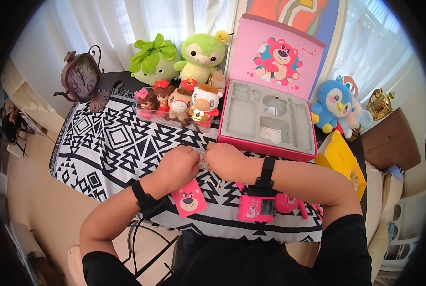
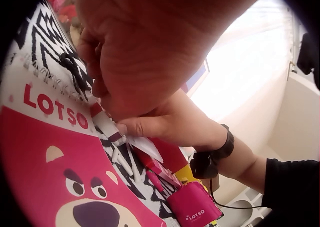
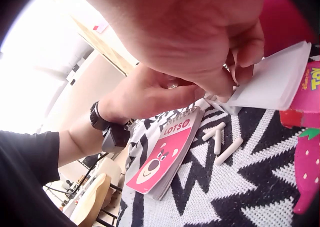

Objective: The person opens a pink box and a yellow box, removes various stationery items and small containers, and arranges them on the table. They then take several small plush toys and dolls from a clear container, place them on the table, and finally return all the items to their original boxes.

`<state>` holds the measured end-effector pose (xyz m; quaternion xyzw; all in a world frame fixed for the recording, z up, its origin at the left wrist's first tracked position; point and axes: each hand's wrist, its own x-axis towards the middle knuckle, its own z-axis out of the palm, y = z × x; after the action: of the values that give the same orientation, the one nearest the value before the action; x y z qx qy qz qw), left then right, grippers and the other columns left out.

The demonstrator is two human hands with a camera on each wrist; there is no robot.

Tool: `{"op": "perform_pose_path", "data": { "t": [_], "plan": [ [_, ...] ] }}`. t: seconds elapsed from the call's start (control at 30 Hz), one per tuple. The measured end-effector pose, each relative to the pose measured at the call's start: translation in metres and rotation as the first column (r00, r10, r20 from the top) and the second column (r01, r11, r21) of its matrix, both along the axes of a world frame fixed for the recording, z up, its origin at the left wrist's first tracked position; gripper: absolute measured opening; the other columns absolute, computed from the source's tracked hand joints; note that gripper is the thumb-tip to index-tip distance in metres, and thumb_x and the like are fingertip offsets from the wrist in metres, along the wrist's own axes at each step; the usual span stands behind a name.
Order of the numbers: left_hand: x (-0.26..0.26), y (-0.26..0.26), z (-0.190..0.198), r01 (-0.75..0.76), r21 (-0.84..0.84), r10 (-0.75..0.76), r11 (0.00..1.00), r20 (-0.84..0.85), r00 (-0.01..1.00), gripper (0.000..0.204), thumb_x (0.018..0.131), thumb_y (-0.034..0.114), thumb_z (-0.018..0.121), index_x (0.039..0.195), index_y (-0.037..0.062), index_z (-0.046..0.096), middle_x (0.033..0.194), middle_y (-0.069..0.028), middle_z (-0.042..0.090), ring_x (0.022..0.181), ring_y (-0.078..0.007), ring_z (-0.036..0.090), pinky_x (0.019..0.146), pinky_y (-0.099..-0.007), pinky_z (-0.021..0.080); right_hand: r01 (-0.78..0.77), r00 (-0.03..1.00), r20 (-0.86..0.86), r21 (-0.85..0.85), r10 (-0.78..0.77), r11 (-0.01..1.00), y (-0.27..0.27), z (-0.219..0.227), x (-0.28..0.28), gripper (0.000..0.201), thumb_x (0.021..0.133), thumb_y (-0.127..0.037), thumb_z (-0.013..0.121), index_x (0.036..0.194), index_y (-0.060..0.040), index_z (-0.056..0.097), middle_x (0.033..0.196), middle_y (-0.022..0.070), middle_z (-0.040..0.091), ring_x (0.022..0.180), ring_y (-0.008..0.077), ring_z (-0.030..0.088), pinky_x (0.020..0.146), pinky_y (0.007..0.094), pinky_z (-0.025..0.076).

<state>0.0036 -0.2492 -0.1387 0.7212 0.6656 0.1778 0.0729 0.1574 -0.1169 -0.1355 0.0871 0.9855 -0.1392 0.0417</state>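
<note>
Both hands meet over the cloth in front of the pink box. My left hand (image 1: 178, 166) has curled fingers and pinches one side of a small whitish packet (image 1: 203, 162). Against its other side, the fingers of my right hand (image 1: 226, 162) grip it, hiding most of it. In the right wrist view a flat translucent white piece (image 3: 270, 82) lies beside the right fingertips. Several short white sticks (image 3: 229, 151) are scattered on the cloth below the hands. A spiral notebook (image 1: 189, 199) with a pink bear's face lies near the left wrist.
The open pink gift box (image 1: 313, 151) with a grey moulded insert stands behind the hands. Near the right forearm are a pink case (image 1: 255, 208) and a yellow box (image 1: 344, 159). Small dolls (image 1: 177, 102) sit in a clear tray, and a clock (image 1: 82, 78) stands at the left.
</note>
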Motion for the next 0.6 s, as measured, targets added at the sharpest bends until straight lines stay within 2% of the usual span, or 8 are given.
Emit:
{"op": "perform_pose_path", "data": {
  "t": [0.2, 0.27, 0.4, 0.47, 0.6],
  "plan": [
    [0.002, -0.004, -0.001, 0.007, 0.007, -0.007, 1.0, 0.022, 1.0, 0.01, 0.077, 0.009, 0.069, 0.085, 0.0038, 0.066, 0.087, -0.0129, 0.065, 0.088, -0.034, 0.064, 0.077, -0.0453, 0.054, 0.009, 1.0, 0.024, -0.007, -0.009, 1.0, 0.001, 0.005, -0.004, 0.017, 0.082, -0.015, 0.075, 0.088, 0.0001, 0.072, 0.097, 0.0192, 0.067, 0.093, 0.0393, 0.068, 0.08, 0.0477, 0.056],
    [0.004, -0.006, 0.0, 0.008, 0.004, -0.008, 1.0, 0.02, 1.0, 0.01, 0.077, 0.009, 0.069, 0.085, 0.0039, 0.066, 0.087, -0.0127, 0.065, 0.088, -0.0339, 0.064, 0.077, -0.0451, 0.054, -0.105, 0.994, 0.01, -0.05, 0.106, 0.993, 0.008, 0.003, -0.007, 0.017, 0.079, -0.014, 0.076, 0.089, -0.0007, 0.072, 0.095, 0.0183, 0.068, 0.093, 0.0383, 0.069, 0.08, 0.0476, 0.056],
    [0.011, -0.014, 0.003, 0.022, -0.021, -0.022, 1.0, 0.035, 0.999, 0.01, 0.077, 0.009, 0.069, 0.085, 0.0044, 0.066, 0.085, -0.0124, 0.064, 0.087, -0.034, 0.065, 0.076, -0.0449, 0.054, -0.19, 0.982, -0.016, -0.072, 0.189, 0.979, 0.017, 0.004, -0.01, 0.017, 0.079, -0.015, 0.076, 0.088, -0.0016, 0.072, 0.091, 0.0174, 0.067, 0.092, 0.0372, 0.068, 0.08, 0.0469, 0.056],
    [0.017, -0.02, 0.005, 0.02, -0.017, -0.02, 1.0, 0.034, 0.999, 0.01, 0.077, 0.01, 0.069, 0.085, 0.0047, 0.067, 0.085, -0.0122, 0.064, 0.086, -0.0338, 0.065, 0.075, -0.0447, 0.055, -0.283, 0.957, 0.056, -0.003, 0.283, 0.959, 0.019, 0.004, -0.012, 0.017, 0.08, -0.015, 0.075, 0.088, -0.0014, 0.071, 0.091, 0.0168, 0.068, 0.092, 0.037, 0.068, 0.08, 0.0464, 0.056],
    [0.025, -0.025, -0.002, 0.048, -0.026, -0.048, 0.999, 0.019, 0.999, 0.009, 0.078, 0.011, 0.069, 0.085, 0.0049, 0.068, 0.084, -0.0119, 0.064, 0.085, -0.0329, 0.065, 0.074, -0.0439, 0.055, -0.33, 0.944, 0.025, 0.045, 0.329, 0.943, 0.018, 0.002, -0.015, 0.016, 0.081, -0.016, 0.073, 0.088, -0.0016, 0.071, 0.091, 0.0164, 0.069, 0.091, 0.0365, 0.069, 0.079, 0.0465, 0.057]
  ]
}}
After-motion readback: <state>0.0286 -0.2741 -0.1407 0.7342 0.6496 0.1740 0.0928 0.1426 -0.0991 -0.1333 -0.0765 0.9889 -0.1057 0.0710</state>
